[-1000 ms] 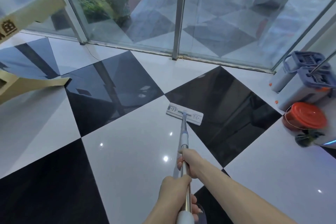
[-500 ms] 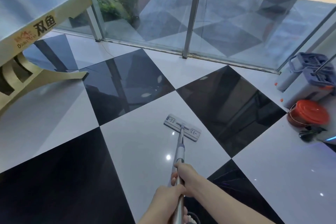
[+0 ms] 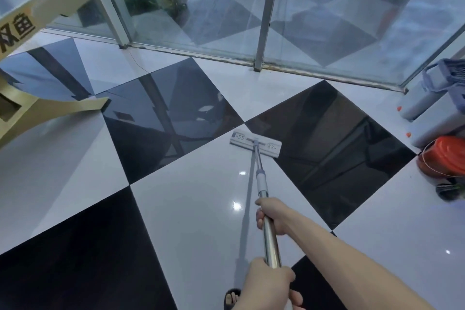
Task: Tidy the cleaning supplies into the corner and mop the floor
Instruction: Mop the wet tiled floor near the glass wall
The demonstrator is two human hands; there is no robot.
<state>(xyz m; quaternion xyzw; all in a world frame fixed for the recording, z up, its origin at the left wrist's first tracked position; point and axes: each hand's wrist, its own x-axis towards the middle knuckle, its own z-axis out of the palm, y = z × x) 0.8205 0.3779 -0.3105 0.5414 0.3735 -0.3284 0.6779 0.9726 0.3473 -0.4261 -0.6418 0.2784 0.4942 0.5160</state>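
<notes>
A flat mop with a white rectangular head (image 3: 255,143) lies on the glossy black and white tiled floor (image 3: 191,209), at the far corner of a white tile. Its metal handle (image 3: 270,241) slants back toward me. My right hand (image 3: 273,214) grips the handle partway up, arm reaching in from the lower right. My left hand (image 3: 266,282) grips the handle's near end at the bottom of the view. Two white and purple mop buckets (image 3: 432,98) stand in the right corner by the glass.
An orange lidded tub (image 3: 445,158) and a dark object (image 3: 450,190) sit beside the buckets. A glass wall with metal posts (image 3: 261,33) bounds the far side. A gold table base (image 3: 50,111) stands at left. My sandalled foot (image 3: 230,298) shows below.
The mop head was drawn back onto the white tile, then pushed forward again to the tile's far corner. My hands are now farther apart on the handle.
</notes>
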